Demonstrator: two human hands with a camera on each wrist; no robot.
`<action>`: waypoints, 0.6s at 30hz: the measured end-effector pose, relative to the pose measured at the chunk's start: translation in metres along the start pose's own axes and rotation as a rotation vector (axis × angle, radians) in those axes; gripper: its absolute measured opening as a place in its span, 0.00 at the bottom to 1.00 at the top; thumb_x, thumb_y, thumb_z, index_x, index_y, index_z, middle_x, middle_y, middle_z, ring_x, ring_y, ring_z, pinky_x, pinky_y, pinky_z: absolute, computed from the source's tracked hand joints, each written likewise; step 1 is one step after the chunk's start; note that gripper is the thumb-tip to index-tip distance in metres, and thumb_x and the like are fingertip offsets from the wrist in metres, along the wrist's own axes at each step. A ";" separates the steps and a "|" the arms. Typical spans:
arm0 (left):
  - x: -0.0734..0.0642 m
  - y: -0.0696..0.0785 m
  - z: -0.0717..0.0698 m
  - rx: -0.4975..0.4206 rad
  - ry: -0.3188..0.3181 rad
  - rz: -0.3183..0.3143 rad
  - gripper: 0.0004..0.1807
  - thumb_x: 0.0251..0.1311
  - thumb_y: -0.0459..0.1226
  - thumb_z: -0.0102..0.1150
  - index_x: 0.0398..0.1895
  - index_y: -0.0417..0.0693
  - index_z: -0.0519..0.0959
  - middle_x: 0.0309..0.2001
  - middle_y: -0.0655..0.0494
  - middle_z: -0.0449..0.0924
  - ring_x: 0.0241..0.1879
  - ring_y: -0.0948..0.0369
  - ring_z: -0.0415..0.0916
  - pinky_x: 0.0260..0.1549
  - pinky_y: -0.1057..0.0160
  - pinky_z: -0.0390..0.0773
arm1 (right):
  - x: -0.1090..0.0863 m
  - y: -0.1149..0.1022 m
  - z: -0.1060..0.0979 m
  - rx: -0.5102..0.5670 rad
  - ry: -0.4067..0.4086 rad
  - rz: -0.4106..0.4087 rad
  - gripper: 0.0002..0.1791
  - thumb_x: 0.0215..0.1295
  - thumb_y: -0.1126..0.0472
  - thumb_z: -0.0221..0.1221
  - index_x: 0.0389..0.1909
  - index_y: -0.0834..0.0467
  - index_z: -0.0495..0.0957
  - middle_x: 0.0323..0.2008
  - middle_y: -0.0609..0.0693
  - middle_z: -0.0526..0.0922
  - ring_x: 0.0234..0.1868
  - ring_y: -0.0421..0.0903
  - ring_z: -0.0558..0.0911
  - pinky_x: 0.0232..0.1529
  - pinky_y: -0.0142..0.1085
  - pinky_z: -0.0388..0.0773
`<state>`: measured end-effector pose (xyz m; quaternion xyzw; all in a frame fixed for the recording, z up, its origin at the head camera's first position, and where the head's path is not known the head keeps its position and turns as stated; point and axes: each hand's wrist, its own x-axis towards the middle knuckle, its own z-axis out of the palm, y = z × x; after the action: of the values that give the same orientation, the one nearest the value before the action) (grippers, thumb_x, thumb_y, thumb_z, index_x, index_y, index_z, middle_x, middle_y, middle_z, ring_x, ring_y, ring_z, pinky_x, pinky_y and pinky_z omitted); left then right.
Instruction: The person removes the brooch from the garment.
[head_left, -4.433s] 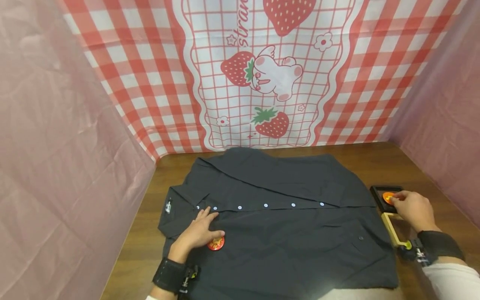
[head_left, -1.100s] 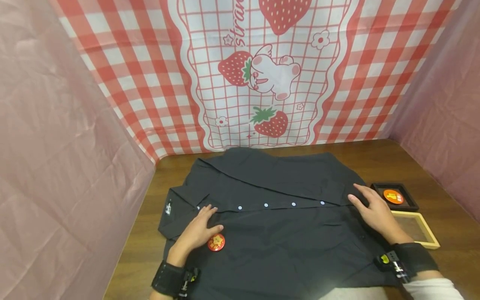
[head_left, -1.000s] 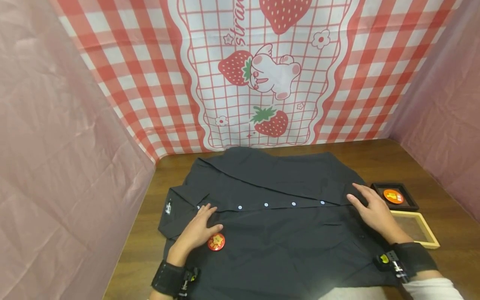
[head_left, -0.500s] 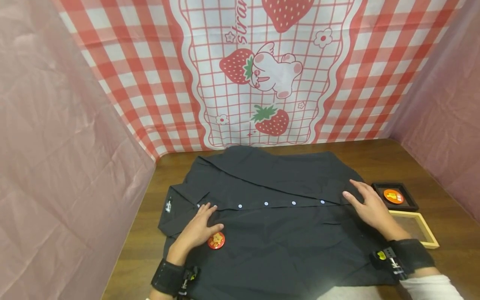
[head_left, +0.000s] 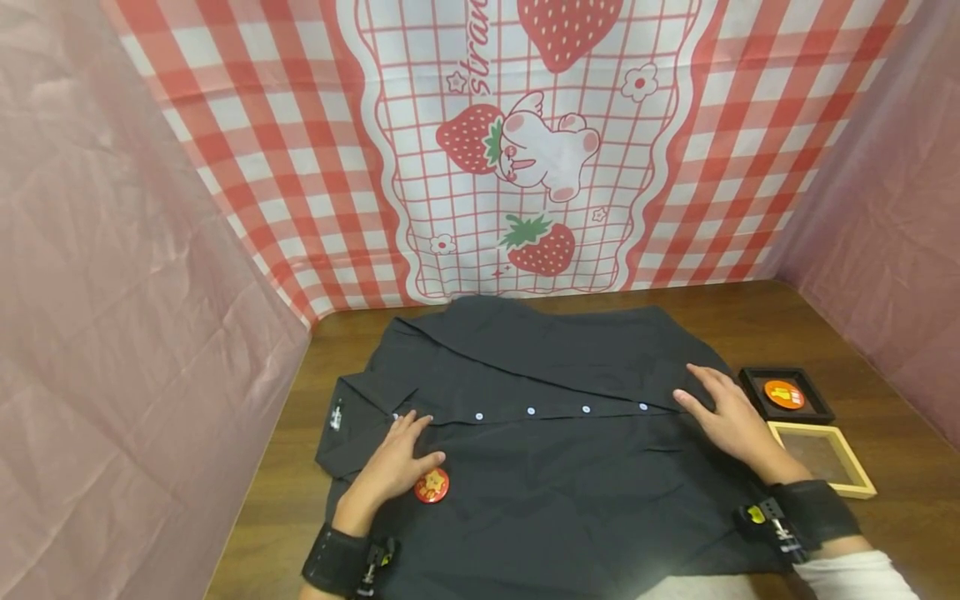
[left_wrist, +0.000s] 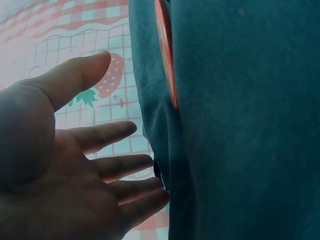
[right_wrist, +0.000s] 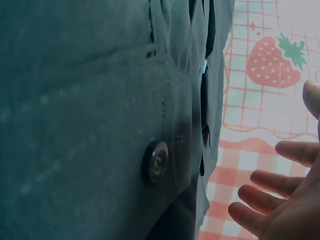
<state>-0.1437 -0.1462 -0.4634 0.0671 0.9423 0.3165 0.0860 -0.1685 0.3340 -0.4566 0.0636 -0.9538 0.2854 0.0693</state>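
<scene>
A dark button-up shirt [head_left: 555,475] lies flat, its collar to the left and a row of pale buttons across the middle. Over the shirt near the collar is my left hand [head_left: 393,462], fingers spread and holding nothing. A round red pin badge [head_left: 432,485] with a yellow star figure lies on the shirt just below that thumb; the left wrist view shows the badge [left_wrist: 166,52] edge-on. My right hand [head_left: 731,417] is over the shirt's hem end, its fingers apart and empty. In the right wrist view a dark cuff button [right_wrist: 158,161] shows close up.
Right of the shirt, a black tray-like frame [head_left: 756,403] holds an orange round badge [head_left: 784,394]. A yellow-rimmed frame [head_left: 847,458] lies in front of it on the wooden table [head_left: 750,312]. A strawberry-print checked cloth [head_left: 315,167] hangs behind, with pink cloth at both sides.
My right hand has let go of the orange badge, which stays in the black frame, and has moved left over the shirt, still drifting slightly left. The left hand has stayed put.
</scene>
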 end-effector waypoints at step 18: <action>-0.003 0.004 -0.002 0.003 0.022 0.005 0.38 0.57 0.45 0.64 0.68 0.36 0.65 0.72 0.33 0.58 0.74 0.38 0.49 0.69 0.36 0.54 | 0.005 -0.021 0.001 -0.014 -0.061 -0.027 0.37 0.70 0.46 0.54 0.70 0.67 0.58 0.68 0.75 0.56 0.66 0.76 0.59 0.58 0.74 0.56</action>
<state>-0.1413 -0.1447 -0.4596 0.0662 0.9435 0.3159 0.0749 -0.1706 0.3154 -0.4455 0.0849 -0.9564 0.2758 0.0443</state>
